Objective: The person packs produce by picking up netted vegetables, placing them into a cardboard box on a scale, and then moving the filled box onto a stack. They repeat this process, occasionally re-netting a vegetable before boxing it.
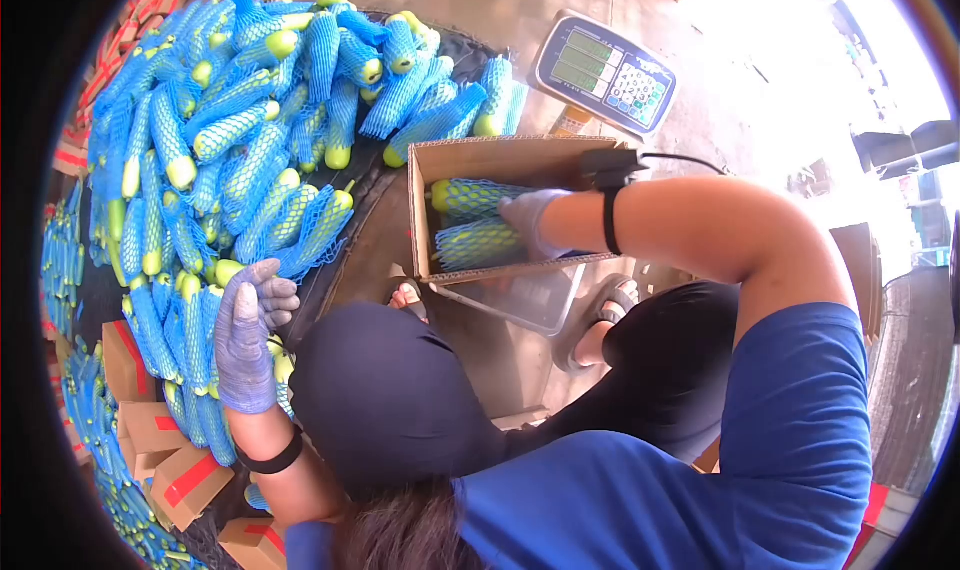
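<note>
An open cardboard box [424, 220] stands in front of me with green gourds in blue foam netting lying in it. My right hand [535, 222], in a pale grey-purple glove, reaches inside. Its fingers curl over the end of a netted gourd [480, 242], partly hidden by the hand. Another netted gourd [470, 198] lies alongside, nearer the box's far wall. To the left, my left hand [252, 335], gloved the same way, is raised over the edge of the gourd pile with thumb and fingers apart, holding nothing. Several netted gourds [190, 335] lie just behind it.
A large pile of netted gourds [250, 160] on black sheeting fills the left. A scale display [605, 73] stands beyond the box, above a scale platform [530, 305]. Several cardboard boxes [188, 485] with red tape sit at lower left. My feet flank the box.
</note>
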`<act>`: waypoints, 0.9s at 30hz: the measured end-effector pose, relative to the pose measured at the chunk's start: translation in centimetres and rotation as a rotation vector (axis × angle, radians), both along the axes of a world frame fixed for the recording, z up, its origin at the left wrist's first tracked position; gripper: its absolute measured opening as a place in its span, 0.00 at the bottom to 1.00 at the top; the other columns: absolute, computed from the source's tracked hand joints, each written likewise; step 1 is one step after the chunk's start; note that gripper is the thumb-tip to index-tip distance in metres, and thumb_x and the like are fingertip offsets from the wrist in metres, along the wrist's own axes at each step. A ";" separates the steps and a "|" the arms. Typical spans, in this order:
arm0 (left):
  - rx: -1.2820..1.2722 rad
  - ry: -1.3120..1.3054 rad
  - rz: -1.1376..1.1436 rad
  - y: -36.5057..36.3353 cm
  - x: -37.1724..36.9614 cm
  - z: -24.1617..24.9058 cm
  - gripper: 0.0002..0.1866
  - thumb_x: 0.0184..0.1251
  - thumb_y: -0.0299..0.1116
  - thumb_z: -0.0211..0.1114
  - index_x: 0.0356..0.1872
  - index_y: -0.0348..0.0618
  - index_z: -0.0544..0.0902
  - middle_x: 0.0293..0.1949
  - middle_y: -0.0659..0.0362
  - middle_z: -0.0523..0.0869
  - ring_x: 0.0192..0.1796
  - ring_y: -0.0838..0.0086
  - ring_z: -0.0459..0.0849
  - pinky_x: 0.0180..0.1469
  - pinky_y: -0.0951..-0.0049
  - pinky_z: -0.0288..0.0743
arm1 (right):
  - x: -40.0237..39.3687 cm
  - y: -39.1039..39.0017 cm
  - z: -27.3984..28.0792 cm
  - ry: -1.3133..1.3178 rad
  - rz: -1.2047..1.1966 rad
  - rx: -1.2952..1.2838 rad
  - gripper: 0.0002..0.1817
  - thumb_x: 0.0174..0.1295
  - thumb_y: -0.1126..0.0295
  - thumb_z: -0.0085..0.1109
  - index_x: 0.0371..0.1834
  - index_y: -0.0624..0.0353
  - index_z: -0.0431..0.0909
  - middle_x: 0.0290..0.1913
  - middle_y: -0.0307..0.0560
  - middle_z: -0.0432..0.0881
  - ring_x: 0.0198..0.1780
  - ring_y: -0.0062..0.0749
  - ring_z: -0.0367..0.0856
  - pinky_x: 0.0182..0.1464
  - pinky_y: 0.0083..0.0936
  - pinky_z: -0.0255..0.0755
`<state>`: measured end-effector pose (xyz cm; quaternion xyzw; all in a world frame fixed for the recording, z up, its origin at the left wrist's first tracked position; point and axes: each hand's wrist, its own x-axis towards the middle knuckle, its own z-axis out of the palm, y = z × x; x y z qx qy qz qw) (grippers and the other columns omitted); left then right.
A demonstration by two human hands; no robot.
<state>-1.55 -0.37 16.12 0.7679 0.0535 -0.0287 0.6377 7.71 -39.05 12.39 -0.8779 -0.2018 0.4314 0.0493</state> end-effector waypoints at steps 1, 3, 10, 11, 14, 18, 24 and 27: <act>-0.034 0.020 0.034 0.4 0.2 -1.2 0.29 0.79 0.54 0.52 0.60 0.36 0.79 0.42 0.58 0.87 0.41 0.78 0.84 0.45 0.78 0.76 | -0.6 -0.3 -0.7 -0.036 0.078 0.020 0.39 0.60 0.48 0.67 0.65 0.69 0.72 0.58 0.56 0.82 0.57 0.44 0.85 0.55 0.38 0.80; -0.023 0.045 0.038 0.7 0.5 -2.8 0.28 0.79 0.54 0.52 0.60 0.36 0.79 0.42 0.59 0.87 0.41 0.79 0.84 0.45 0.78 0.76 | -1.7 -0.9 -4.1 -0.283 0.101 0.053 0.38 0.59 0.48 0.66 0.64 0.68 0.73 0.53 0.55 0.83 0.53 0.46 0.86 0.52 0.37 0.80; 0.166 0.087 0.051 1.6 0.8 -5.7 0.29 0.81 0.52 0.49 0.62 0.34 0.77 0.42 0.59 0.85 0.40 0.81 0.82 0.43 0.81 0.75 | 0.4 -2.1 0.9 -0.134 0.253 -0.040 0.27 0.57 0.55 0.66 0.58 0.58 0.82 0.42 0.53 0.88 0.42 0.46 0.89 0.42 0.38 0.82; 0.191 0.080 0.045 2.0 0.7 -6.2 0.29 0.81 0.52 0.50 0.62 0.34 0.76 0.42 0.59 0.84 0.40 0.81 0.81 0.43 0.81 0.75 | 0.7 -2.7 1.1 -0.145 0.236 -0.046 0.27 0.57 0.55 0.66 0.58 0.58 0.82 0.42 0.53 0.88 0.42 0.46 0.89 0.42 0.38 0.82; 0.157 0.093 0.048 2.8 0.3 -6.8 0.27 0.80 0.51 0.50 0.62 0.35 0.77 0.42 0.59 0.84 0.40 0.80 0.81 0.44 0.79 0.75 | 1.3 -4.3 0.9 -0.157 0.507 -0.288 0.17 0.59 0.55 0.65 0.44 0.54 0.89 0.32 0.47 0.89 0.34 0.42 0.89 0.34 0.34 0.83; 0.142 0.143 0.090 3.3 -0.4 -7.2 0.26 0.80 0.51 0.51 0.62 0.37 0.78 0.42 0.59 0.84 0.40 0.78 0.81 0.45 0.76 0.75 | 0.9 -7.6 1.3 -0.082 0.296 -0.306 0.18 0.63 0.50 0.61 0.35 0.53 0.90 0.28 0.42 0.88 0.30 0.36 0.88 0.30 0.30 0.81; 0.132 0.161 0.092 4.1 -1.2 -7.3 0.27 0.80 0.51 0.52 0.61 0.36 0.77 0.42 0.58 0.84 0.40 0.78 0.82 0.44 0.78 0.75 | 0.1 -7.3 8.6 0.077 0.148 -0.287 0.22 0.69 0.49 0.53 0.51 0.51 0.86 0.43 0.48 0.89 0.44 0.41 0.88 0.44 0.36 0.81; 0.131 0.184 0.109 4.3 -1.3 -7.5 0.27 0.79 0.51 0.53 0.61 0.36 0.77 0.42 0.58 0.84 0.39 0.78 0.82 0.43 0.78 0.76 | -0.7 -8.1 8.8 0.021 0.179 -0.200 0.22 0.69 0.50 0.52 0.50 0.53 0.86 0.44 0.52 0.88 0.47 0.49 0.86 0.50 0.41 0.79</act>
